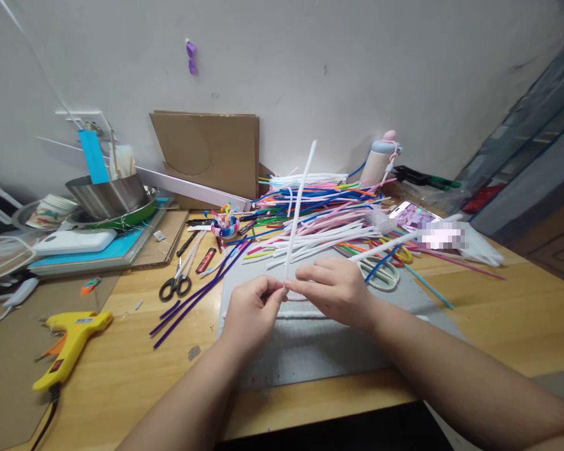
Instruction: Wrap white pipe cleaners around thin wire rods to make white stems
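Over a grey mat (282, 357), my left hand (251, 307) pinches the lower end of a white pipe cleaner (299, 207) between thumb and index finger. The pipe cleaner stands up, leaning slightly right. My right hand (336, 291) touches the same spot with its fingertips, its fingers close together. Another white stem (385, 245) stretches to the right from behind my right hand. A pale pink stem (298, 299) shows just below the fingertips; how it joins the white one is hidden. One white strip (301, 315) lies across the mat under my hands.
Behind the mat spreads a pile of coloured pipe cleaners (319, 207). Black scissors (175, 285), purple stems (200, 297) and a yellow glue gun (73, 344) lie to the left. Pale-handled scissors (384, 275), a phone (413, 216) and a bottle (380, 161) are at the right.
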Available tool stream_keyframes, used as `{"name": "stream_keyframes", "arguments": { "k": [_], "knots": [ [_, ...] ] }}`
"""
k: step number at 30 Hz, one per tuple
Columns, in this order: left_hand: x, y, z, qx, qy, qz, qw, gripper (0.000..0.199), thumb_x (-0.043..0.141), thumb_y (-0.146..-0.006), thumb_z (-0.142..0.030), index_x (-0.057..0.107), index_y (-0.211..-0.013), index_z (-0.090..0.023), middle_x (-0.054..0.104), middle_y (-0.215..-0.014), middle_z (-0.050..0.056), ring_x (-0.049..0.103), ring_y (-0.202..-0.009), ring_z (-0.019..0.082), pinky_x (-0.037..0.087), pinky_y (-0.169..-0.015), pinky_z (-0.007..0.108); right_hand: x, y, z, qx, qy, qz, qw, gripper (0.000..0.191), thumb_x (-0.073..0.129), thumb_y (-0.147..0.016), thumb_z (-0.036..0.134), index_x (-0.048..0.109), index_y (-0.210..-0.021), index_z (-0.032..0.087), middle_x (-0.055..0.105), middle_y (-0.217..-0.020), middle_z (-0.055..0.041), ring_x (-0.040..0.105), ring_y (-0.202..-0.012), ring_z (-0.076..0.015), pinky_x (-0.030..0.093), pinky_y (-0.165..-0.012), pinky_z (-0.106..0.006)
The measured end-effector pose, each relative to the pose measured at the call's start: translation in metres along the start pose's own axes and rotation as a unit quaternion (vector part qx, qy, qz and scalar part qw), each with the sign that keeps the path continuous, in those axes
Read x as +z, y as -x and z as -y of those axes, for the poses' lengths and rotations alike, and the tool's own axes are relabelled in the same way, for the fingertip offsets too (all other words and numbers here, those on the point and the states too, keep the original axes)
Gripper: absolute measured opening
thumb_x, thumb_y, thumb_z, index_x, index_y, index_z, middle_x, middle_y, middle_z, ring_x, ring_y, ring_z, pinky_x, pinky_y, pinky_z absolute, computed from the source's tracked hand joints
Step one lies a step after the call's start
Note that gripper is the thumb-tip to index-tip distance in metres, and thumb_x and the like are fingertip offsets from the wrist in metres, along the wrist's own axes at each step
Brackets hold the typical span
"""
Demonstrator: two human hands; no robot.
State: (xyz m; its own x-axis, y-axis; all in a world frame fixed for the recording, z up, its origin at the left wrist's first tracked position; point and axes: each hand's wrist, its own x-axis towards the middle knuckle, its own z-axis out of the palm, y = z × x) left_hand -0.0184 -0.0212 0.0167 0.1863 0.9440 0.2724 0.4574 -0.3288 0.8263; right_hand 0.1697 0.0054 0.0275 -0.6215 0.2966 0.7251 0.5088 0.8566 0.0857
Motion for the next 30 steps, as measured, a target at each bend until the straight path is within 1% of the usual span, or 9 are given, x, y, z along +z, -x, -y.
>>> {"name": "stream_keyframes", "arguments": {
  "k": [2,5,9,13,17,22,24,27,30],
  "knots": [
    [0.0,0.001,0.0,0.026,-0.018,-0.008,0.999,0.013,0.054,-0.082,-0.023,0.062,-0.074,-0.018,0.065,-0.064,-0.001,0.055,-0.055,0.01,0.04,-0.052,0.02,0.0,-0.001,0.0,0.004,-0.004,-0.002,1.0,0.018,0.054,-0.086,0.017,0.066,-0.099,0.021,0.069,-0.086,-0.0016,0.052,-0.067,-0.0134,0.036,-0.062,-0.028],
    [0.0,0.003,0.0,0.08,-0.067,-0.031,0.994,0.011,0.054,-0.082,-0.021,0.061,-0.074,-0.018,0.065,-0.065,0.0,0.056,-0.058,0.011,0.041,-0.055,0.022,-0.002,-0.003,0.0,0.013,-0.01,0.018,1.0,0.017,0.053,-0.087,0.016,0.066,-0.097,0.02,0.069,-0.09,-0.0023,0.054,-0.074,-0.0149,0.036,-0.066,-0.03],
    [0.002,0.005,0.001,0.156,-0.131,-0.07,0.977,0.008,0.054,-0.083,-0.018,0.06,-0.077,-0.019,0.067,-0.069,0.001,0.06,-0.065,0.014,0.044,-0.061,0.024,-0.005,-0.006,0.003,0.037,-0.014,0.047,0.998,0.017,0.049,-0.09,0.018,0.065,-0.094,0.02,0.068,-0.09,-0.0038,0.054,-0.08,-0.0164,0.035,-0.07,-0.031],
    [0.003,0.007,0.004,0.22,-0.166,-0.098,0.956,0.008,0.054,-0.082,-0.015,0.059,-0.082,-0.02,0.069,-0.075,0.003,0.062,-0.069,0.015,0.046,-0.064,0.026,-0.006,-0.008,0.006,0.064,-0.013,0.068,0.996,0.019,0.047,-0.091,0.022,0.064,-0.086,0.018,0.065,-0.085,-0.0046,0.053,-0.076,-0.0163,0.034,-0.069,-0.031],
    [0.002,0.007,0.003,0.243,-0.177,-0.106,0.948,0.01,0.054,-0.081,-0.012,0.059,-0.085,-0.02,0.07,-0.079,0.003,0.063,-0.073,0.016,0.047,-0.067,0.027,-0.007,-0.01,0.008,0.076,-0.025,0.07,0.994,0.02,0.046,-0.092,0.024,0.063,-0.083,0.016,0.065,-0.082,-0.0049,0.052,-0.074,-0.0166,0.033,-0.067,-0.03],
    [0.001,0.008,-0.001,0.257,-0.198,-0.128,0.937,0.013,0.055,-0.08,-0.009,0.059,-0.088,-0.02,0.07,-0.079,0.003,0.064,-0.073,0.016,0.048,-0.068,0.027,-0.012,-0.011,0.01,0.076,-0.051,0.033,0.995,0.019,0.046,-0.091,0.021,0.064,-0.088,0.016,0.065,-0.083,-0.0053,0.055,-0.077,-0.0164,0.035,-0.068,-0.029],
    [-0.001,0.009,-0.004,0.273,-0.219,-0.137,0.927,0.014,0.055,-0.08,-0.008,0.059,-0.088,-0.019,0.07,-0.078,0.003,0.063,-0.072,0.016,0.048,-0.068,0.027,-0.017,-0.012,0.011,0.063,-0.042,0.061,0.995,0.02,0.044,-0.091,0.018,0.064,-0.087,0.018,0.064,-0.077,-0.0037,0.054,-0.07,-0.015,0.034,-0.063,-0.028],
    [-0.007,0.01,-0.015,0.308,-0.272,-0.137,0.901,0.017,0.052,-0.08,-0.006,0.059,-0.089,-0.019,0.07,-0.079,0.004,0.063,-0.073,0.017,0.047,-0.07,0.028,-0.026,-0.015,0.015,0.051,-0.032,0.114,0.992,0.022,0.042,-0.089,0.015,0.064,-0.087,0.018,0.061,-0.069,-0.0021,0.05,-0.061,-0.0133,0.03,-0.055,-0.027],
    [-0.019,0.009,-0.034,0.332,-0.33,-0.117,0.876,0.017,0.05,-0.082,-0.007,0.06,-0.09,-0.018,0.07,-0.081,0.003,0.063,-0.074,0.017,0.047,-0.071,0.03,-0.04,-0.022,0.017,0.071,-0.077,0.113,0.988,0.021,0.041,-0.089,0.014,0.061,-0.088,0.017,0.061,-0.071,-0.0031,0.052,-0.064,-0.0134,0.033,-0.057,-0.026]
  ]
}}
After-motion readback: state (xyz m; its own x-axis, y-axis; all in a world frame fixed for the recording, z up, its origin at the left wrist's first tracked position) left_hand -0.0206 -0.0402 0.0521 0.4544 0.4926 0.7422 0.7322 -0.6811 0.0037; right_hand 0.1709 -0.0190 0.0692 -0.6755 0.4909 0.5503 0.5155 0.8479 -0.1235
